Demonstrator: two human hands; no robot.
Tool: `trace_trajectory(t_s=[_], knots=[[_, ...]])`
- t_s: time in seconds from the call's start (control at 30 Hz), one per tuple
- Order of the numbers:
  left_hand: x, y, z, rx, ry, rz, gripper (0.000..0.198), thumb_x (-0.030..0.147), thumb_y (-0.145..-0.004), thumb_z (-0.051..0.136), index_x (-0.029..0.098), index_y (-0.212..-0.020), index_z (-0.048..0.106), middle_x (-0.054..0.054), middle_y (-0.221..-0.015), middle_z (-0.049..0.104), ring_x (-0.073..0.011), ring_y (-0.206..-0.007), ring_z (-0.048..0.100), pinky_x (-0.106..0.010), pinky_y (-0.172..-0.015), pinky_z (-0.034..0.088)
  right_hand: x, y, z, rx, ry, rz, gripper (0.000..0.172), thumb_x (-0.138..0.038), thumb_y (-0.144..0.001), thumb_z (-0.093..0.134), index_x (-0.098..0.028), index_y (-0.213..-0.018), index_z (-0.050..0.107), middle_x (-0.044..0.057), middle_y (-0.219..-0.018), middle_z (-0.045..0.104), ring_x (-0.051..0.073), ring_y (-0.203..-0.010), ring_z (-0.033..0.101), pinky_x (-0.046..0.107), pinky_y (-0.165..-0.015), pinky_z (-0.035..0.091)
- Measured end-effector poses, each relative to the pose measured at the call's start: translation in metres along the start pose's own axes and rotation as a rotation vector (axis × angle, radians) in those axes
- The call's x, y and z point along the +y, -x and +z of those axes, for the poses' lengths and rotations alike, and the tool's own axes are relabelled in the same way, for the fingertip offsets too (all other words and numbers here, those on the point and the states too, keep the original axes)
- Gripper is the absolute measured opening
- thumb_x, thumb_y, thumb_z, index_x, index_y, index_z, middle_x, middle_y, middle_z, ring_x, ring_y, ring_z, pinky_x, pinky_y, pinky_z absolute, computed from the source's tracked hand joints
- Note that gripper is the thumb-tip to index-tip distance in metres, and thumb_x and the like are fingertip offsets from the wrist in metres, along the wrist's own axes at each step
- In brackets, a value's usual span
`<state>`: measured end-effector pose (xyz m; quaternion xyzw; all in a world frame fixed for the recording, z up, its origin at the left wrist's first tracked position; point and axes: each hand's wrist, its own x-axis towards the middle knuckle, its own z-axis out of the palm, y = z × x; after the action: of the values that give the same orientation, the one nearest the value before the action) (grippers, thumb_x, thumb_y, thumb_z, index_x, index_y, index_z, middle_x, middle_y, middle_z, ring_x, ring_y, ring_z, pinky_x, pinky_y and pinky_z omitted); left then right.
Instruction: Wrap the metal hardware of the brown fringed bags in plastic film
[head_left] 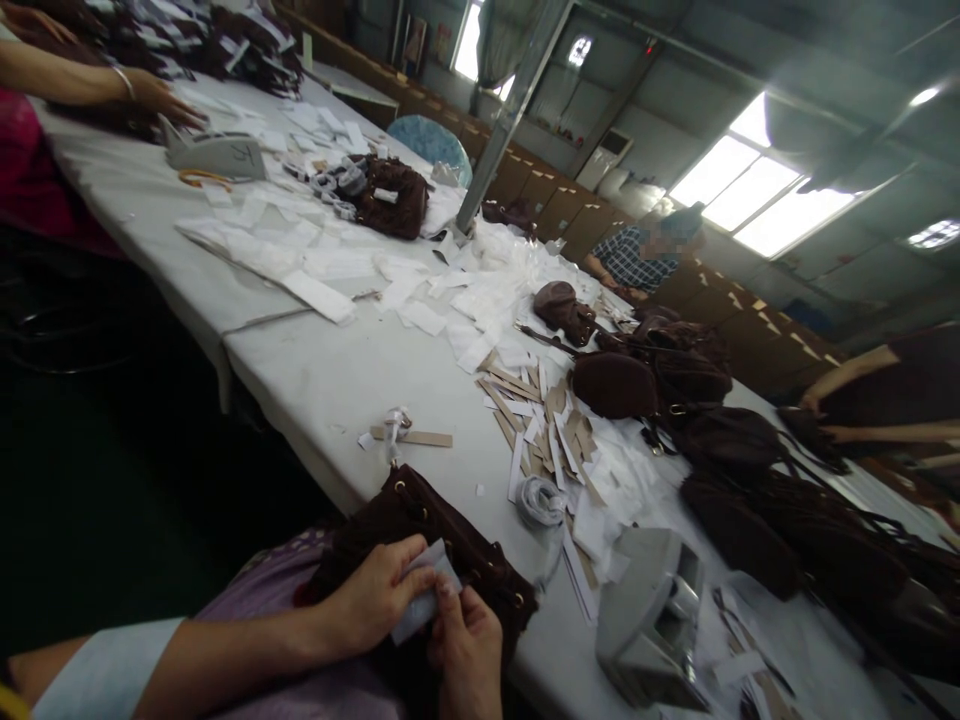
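A dark brown handbag point(457, 525) with brass eyelets rests against the table edge at my lap. Over its front, my left hand point(379, 592) pinches a small whitish sheet point(412, 618), thin like tissue or plastic film. My right hand point(469, 640) grips the same sheet from the other side with thumb and fingers, close to my left fingertips. Whether the sheet is wrapped around a part of the bag cannot be made out. Beyond the bag, a wrapped metal fitting point(396, 422) sits by a tan cardboard strip point(427, 438).
A grey tape dispenser point(637, 600) stands at right, near a wrapped strap coil point(541, 500) and loose card strips point(555, 430). Brown bags point(615, 384) line the right side. White paper scraps point(480, 290) cover the middle. A co-worker's hand point(154, 97) is by another dispenser point(217, 155).
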<state>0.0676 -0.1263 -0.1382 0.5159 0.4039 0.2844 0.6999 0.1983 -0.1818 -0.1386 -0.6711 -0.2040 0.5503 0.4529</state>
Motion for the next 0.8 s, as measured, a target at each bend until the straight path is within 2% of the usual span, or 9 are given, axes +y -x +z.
trace_trajectory(t_s=[0.1, 0.17, 0.27, 0.33, 0.4, 0.5, 0.63, 0.73, 0.8], knots=[[0.005, 0.002, -0.003, 0.067, -0.126, 0.067, 0.036, 0.048, -0.089, 0.052, 0.017, -0.070, 0.050, 0.002, -0.063, 0.050, -0.0111, -0.058, 0.044, -0.022, -0.053, 0.033, -0.005, -0.003, 0.008, 0.005, -0.009, -0.011, 0.053, -0.066, -0.060, 0.073, -0.016, -0.065, 0.057, -0.011, -0.041, 0.034, 0.003, -0.037, 0.023, 0.017, -0.035, 0.020], [0.006, 0.005, -0.002, 0.040, -0.054, 0.072, 0.035, 0.050, -0.087, 0.054, 0.017, -0.076, 0.054, 0.001, -0.069, 0.053, -0.0116, -0.062, 0.046, -0.021, -0.054, 0.035, -0.005, -0.004, 0.012, 0.030, -0.026, -0.036, 0.051, -0.064, -0.063, 0.073, -0.016, -0.066, 0.058, -0.009, -0.044, 0.040, 0.004, -0.039, 0.030, 0.018, -0.036, 0.025], [0.004, 0.009, 0.002, -0.072, 0.181, 0.025, 0.040, 0.053, -0.081, 0.062, 0.016, -0.095, 0.057, 0.000, -0.077, 0.056, -0.0119, -0.064, 0.049, -0.020, -0.057, 0.041, -0.005, -0.006, 0.014, 0.064, -0.079, -0.061, 0.049, -0.063, -0.067, 0.070, -0.016, -0.070, 0.059, -0.005, -0.050, 0.049, 0.007, -0.043, 0.040, 0.020, -0.039, 0.033], [0.001, 0.011, 0.005, -0.076, 0.294, -0.027, 0.042, 0.054, -0.083, 0.060, 0.015, -0.099, 0.056, 0.001, -0.072, 0.055, -0.0111, -0.058, 0.050, -0.021, -0.055, 0.042, -0.005, -0.007, 0.014, 0.073, -0.094, -0.056, 0.049, -0.063, -0.067, 0.070, -0.016, -0.069, 0.056, -0.008, -0.048, 0.046, 0.006, -0.041, 0.037, 0.019, -0.037, 0.031], [-0.002, 0.011, 0.006, -0.015, 0.315, -0.046, 0.041, 0.054, -0.085, 0.056, 0.014, -0.093, 0.058, 0.001, -0.067, 0.054, -0.0105, -0.053, 0.049, -0.021, -0.051, 0.041, -0.005, -0.008, 0.012, 0.047, -0.074, -0.044, 0.050, -0.063, -0.066, 0.071, -0.017, -0.064, 0.051, -0.010, -0.045, 0.040, 0.003, -0.037, 0.030, 0.017, -0.034, 0.025], [-0.002, 0.010, 0.007, 0.048, 0.246, -0.007, 0.040, 0.051, -0.087, 0.055, 0.012, -0.088, 0.064, 0.000, -0.066, 0.054, -0.0103, -0.053, 0.047, -0.021, -0.050, 0.040, -0.007, -0.008, 0.008, -0.006, -0.005, -0.018, 0.053, -0.064, -0.062, 0.073, -0.018, -0.062, 0.047, -0.010, -0.043, 0.042, 0.002, -0.033, 0.029, 0.015, -0.031, 0.019], [0.000, 0.011, 0.006, 0.069, 0.117, 0.067, 0.041, 0.047, -0.090, 0.051, 0.014, -0.105, 0.070, -0.004, -0.077, 0.062, -0.0124, -0.059, 0.051, -0.021, -0.052, 0.042, -0.006, -0.010, 0.009, 0.024, 0.033, 0.014, 0.056, -0.069, -0.059, 0.072, -0.018, -0.064, 0.048, -0.010, -0.040, 0.041, 0.002, -0.030, 0.028, 0.015, -0.029, 0.015], [-0.001, 0.014, 0.003, 0.119, -0.067, 0.166, 0.037, 0.043, -0.093, 0.049, 0.017, -0.109, 0.071, -0.004, -0.078, 0.064, -0.0142, -0.065, 0.054, -0.023, -0.059, 0.044, -0.008, -0.011, 0.014, 0.039, 0.001, 0.027, 0.058, -0.072, -0.059, 0.069, -0.018, -0.059, 0.046, -0.010, -0.039, 0.039, 0.001, -0.031, 0.027, 0.014, -0.030, 0.016], [0.000, 0.017, -0.001, 0.099, -0.201, 0.242, 0.035, 0.040, -0.094, 0.048, 0.018, -0.105, 0.072, -0.004, -0.074, 0.062, -0.0149, -0.067, 0.056, -0.024, -0.065, 0.044, -0.011, -0.009, 0.015, 0.019, -0.036, 0.059, 0.057, -0.070, -0.059, 0.069, -0.019, -0.056, 0.044, -0.010, -0.038, 0.038, 0.001, -0.032, 0.026, 0.014, -0.030, 0.015]])
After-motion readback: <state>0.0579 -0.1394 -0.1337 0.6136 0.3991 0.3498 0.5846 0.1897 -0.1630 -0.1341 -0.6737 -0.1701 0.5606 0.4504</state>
